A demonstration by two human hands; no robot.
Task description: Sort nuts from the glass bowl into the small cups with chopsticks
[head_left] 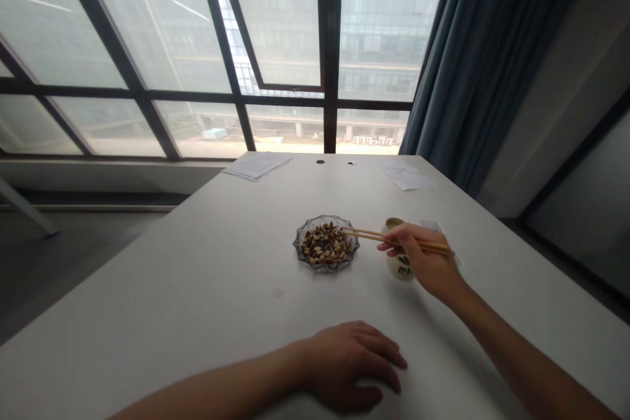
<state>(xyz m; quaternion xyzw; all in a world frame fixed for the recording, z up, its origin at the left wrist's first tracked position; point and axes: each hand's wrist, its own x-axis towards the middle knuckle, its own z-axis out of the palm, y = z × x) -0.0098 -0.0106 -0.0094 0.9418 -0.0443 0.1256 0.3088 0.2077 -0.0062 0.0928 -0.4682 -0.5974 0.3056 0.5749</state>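
Note:
My right hand (427, 256) grips a pair of wooden chopsticks (367, 234), which point left. Their tips are over the right side of a scalloped glass dish (298, 254). In the dish lies a heap of small brown and pale pieces that look like seeds or nuts (325, 246). Behind and below my right hand stands a cream-coloured jar (402, 268) with dark characters, partly hidden. My left hand (352, 367) rests on the white table nearer to me, its fingers spread and holding nothing.
A whitish container (457, 258) shows partly behind my right hand. Papers (258, 165) lie at the table's far left, another sheet (407, 176) at the far right. Two small dark round spots (320, 161) sit near the far edge. Beyond are windows and a blue curtain (453, 79).

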